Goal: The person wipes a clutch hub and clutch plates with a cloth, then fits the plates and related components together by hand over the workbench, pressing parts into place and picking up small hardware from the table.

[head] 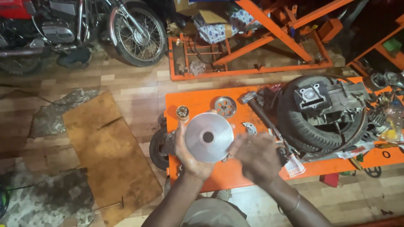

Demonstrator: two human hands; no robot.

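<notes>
I am gripping the metal pulley disc [209,137] by its rim in my left hand [189,153]; right hand [256,156] open beside it. Seems rigid, heavy, smooth-faced; rim grip safest.

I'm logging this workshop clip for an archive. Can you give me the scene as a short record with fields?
Setting: workshop, wooden floor, orange workbench
Left hand: holds a round metal disc with a centre hole, gripped at its edge
Right hand: palm down beside the disc, fingertips at its rim; blurred
On bench: small perforated disc, hammer, tyre with an engine part resting in it
On floor: cardboard sheet, motorcycle, orange metal frame
</notes>
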